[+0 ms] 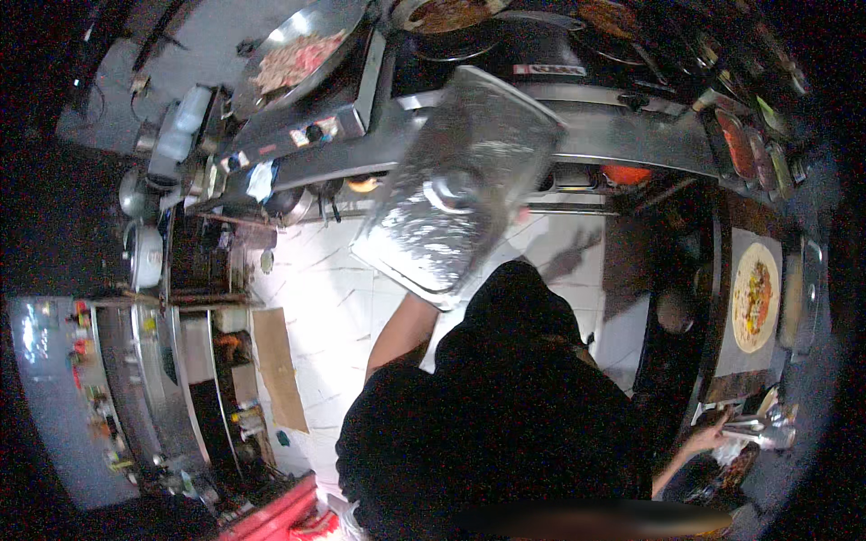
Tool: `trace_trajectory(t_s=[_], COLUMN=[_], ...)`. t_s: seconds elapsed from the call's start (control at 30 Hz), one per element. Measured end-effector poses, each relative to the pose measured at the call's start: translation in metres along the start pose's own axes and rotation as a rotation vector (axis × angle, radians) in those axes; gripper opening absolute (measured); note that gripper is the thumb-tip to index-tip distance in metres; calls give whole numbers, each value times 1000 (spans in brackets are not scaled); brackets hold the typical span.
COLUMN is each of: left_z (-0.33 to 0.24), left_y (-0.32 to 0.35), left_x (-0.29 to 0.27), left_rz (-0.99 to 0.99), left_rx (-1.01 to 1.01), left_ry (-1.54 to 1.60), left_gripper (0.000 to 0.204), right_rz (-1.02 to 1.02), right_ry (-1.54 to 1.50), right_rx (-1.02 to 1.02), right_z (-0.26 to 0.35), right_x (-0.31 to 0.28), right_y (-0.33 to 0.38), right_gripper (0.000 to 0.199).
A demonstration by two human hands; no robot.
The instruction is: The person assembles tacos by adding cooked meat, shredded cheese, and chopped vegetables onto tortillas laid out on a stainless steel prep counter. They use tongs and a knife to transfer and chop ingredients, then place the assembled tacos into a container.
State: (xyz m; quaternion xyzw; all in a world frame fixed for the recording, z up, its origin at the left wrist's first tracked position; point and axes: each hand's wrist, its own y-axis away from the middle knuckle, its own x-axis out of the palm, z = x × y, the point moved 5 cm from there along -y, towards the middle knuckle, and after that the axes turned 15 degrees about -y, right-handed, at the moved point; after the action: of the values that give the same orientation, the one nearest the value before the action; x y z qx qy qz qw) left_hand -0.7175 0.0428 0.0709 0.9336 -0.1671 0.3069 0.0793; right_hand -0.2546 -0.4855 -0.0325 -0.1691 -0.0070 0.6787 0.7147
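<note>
White and rounded, a pot (144, 257) stands at the far left; farther right, a wok (302, 23) holds chopped meat (299, 63). Centrally, a shiny rectangular metal tray (431, 233), motion-blurred, slants above the pale tiled floor (316, 298). The left hand (522, 215), mostly hidden beneath it, grips it, fingertips at its right edge. At far right, the right hand (713, 435) grasps a silvery utensil (767, 431); near it a topped flatbread (755, 298) lies on the table (735, 215).

Silver lid (492, 149), white grey-veined floor (327, 279), black clothing (496, 433)
</note>
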Motion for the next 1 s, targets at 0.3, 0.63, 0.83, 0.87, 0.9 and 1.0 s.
trace_trajectory(t_s=[0.3,0.63,0.83,0.87,0.9,1.0], left_z=[-124,-324,-394,-398,-401,-381], left_y=[78,3,-71,-84,-95,-126], left_x=[-198,-420,-505,-512,-517,-530], left_rz=[-541,-797,-809,-811,-809,-811], left_rx=[253,295,195,175,160,138], left_ry=[-275,-659,-910,-962,-1011,-1200], left_gripper=[42,40,39,39,38,38], right_rz=[21,150,88,80,71,131], right_ry=[-387,-204,-200,-134,-67,-164], right_rx=[51,-64,-10,-72,-130,-48], right_z=[53,78,178,185,188,155], right_x=[129,178,209,206,203,185], right_y=[23,139,209,212,212,200], right_gripper=[36,37,45,44,43,39])
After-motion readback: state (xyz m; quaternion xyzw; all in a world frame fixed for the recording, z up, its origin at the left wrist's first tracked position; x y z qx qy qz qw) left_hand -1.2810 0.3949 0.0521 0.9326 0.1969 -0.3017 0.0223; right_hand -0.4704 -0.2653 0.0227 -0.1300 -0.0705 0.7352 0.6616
